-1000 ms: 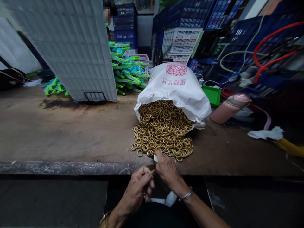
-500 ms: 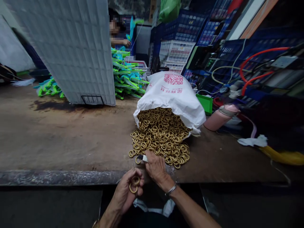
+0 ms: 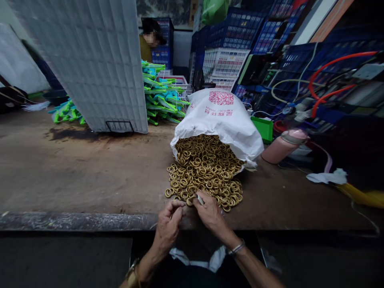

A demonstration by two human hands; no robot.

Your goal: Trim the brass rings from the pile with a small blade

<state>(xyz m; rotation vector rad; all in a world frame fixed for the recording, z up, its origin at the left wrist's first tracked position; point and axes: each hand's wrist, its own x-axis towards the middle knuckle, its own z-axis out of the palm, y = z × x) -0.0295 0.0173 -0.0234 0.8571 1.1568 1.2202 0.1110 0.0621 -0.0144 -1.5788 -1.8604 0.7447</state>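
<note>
Pinching a pale item (image 3: 200, 199), right hand (image 3: 211, 214) at brass-coloured rings (image 3: 207, 170); left hand (image 3: 168, 225) curled, contents unclear

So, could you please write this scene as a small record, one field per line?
Rings: gold-coloured, spilling from sack onto worktop
Sack: white, red print, mouth facing the person
Left-hand grip: fingers curled, contents unclear
Right-hand grip: on a small white object, at the rings' near edge
Right of sack: pink bottle, green tray
Background: blue and white crates

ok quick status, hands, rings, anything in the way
Right hand at near edge of rings, holding small white thing. Left hand alongside, hold unclear. Rings spread from white sack onto table. Nothing seen blocking right hand.
</note>
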